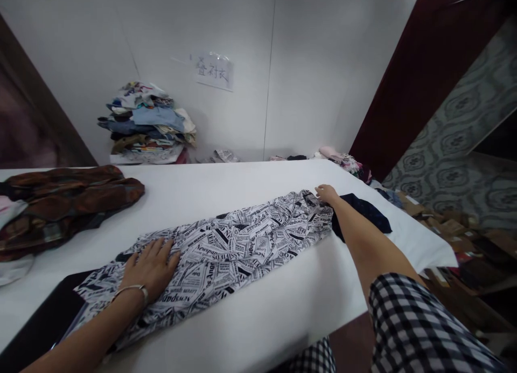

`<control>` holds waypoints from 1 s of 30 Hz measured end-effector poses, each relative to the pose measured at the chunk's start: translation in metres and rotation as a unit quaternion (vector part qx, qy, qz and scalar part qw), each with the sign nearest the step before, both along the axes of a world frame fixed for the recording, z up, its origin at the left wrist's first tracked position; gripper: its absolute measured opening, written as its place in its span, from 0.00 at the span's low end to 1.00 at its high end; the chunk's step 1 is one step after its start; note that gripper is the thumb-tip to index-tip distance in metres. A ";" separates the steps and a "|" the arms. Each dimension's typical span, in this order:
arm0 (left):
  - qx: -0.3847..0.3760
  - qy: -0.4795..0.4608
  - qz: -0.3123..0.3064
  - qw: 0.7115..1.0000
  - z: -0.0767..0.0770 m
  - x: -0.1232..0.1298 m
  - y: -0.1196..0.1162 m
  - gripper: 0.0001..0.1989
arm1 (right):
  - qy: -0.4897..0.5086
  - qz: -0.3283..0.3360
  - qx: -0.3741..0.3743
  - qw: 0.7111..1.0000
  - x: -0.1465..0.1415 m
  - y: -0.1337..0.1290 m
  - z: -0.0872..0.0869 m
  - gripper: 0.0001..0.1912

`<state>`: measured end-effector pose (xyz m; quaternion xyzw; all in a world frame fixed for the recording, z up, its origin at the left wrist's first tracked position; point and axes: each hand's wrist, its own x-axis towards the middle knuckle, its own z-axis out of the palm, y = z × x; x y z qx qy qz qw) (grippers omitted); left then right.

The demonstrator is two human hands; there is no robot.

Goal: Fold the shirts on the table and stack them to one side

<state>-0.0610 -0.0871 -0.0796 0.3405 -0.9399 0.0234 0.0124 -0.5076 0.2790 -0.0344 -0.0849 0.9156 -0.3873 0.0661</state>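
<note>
A black-and-white newspaper-print shirt [234,249] lies in a long narrow folded strip across the white table, slanting from lower left to upper right. My left hand [149,273], with a bracelet at its wrist, rests flat on the left part of the shirt, fingers spread. At the shirt's far right end, near what looks like the collar, my right hand [327,194] pinches the fabric; part of its grip is hidden. Beside that end, partly behind my right forearm, is a dark navy cloth [369,214]. A black flat item [44,313] lies under the shirt's left end.
Brown patterned garments [72,200] are heaped on the left of the white table [226,187]. Against the wall stands a tall pile of folded clothes [149,125], below a paper sign [214,71]. More clothes [343,160] lie at the back right corner; cardboard boxes [452,227] fill the right side.
</note>
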 end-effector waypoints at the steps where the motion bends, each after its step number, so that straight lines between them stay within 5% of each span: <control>1: 0.001 0.003 0.000 1.000 0.000 0.000 0.001 0.32 | 0.002 0.004 0.018 1.000 0.003 0.004 0.000 0.17; 8: 0.005 0.013 -0.009 1.000 0.004 -0.001 0.004 0.32 | 0.049 0.026 0.153 0.987 0.039 0.031 0.006 0.11; 14: 0.006 0.017 -0.007 1.000 0.009 -0.002 0.010 0.31 | 0.121 0.029 0.183 0.975 0.081 0.035 0.013 0.16; 18: 0.005 0.017 -0.017 1.000 0.010 -0.001 0.014 0.30 | 0.192 0.163 0.081 0.964 0.136 -0.012 0.007 0.21; 22: 0.009 0.013 -0.015 1.000 0.010 -0.001 0.016 0.30 | 0.187 0.331 -0.051 0.924 0.212 -0.077 -0.006 0.24; 26: 0.017 0.011 -0.014 1.000 0.010 0.002 0.020 0.29 | 0.146 0.422 -0.017 0.895 0.272 -0.128 -0.017 0.29; 30: 0.069 0.023 -0.012 0.997 0.014 0.005 0.024 0.30 | 0.152 0.444 0.114 0.876 0.294 -0.151 -0.037 0.31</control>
